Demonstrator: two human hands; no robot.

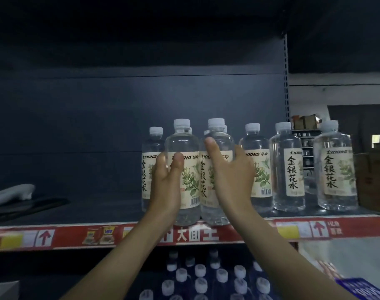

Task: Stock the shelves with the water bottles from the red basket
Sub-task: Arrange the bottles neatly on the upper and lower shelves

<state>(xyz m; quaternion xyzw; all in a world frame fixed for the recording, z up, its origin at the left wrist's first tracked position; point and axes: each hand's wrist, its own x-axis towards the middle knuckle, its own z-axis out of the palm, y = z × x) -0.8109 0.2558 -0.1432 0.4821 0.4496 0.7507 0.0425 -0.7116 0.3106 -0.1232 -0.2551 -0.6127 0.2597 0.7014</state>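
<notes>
We have each hand wrapped round 1 water bottle at the front lip of the shelf (87,213). Our left hand (166,182) grasps the left bottle (184,144), thumb across the label and fingers round its far side. Our right hand (232,176) grasps the right bottle (219,137), thumb lying up the front and fingers curled round the outer flank.

Both bottles stand upright with their long axes vertical. They touch each other side by side in the gap between our 2 hands, each directly ahead of its own palm. Their bases sit at the shelf's front edge, just above the red price strip (76,237). We cannot tell whether they are fully resting yet.

Just beyond our fingers more caps show, so there looks to be little room for a push straight back. To the right of our right hand, 3 shelved bottles (287,169) stand in a row, so that side is taken. The bare shelf lies to the left of our left hand, which is the nearer one for any shift that way. The red basket is not in view.
</notes>
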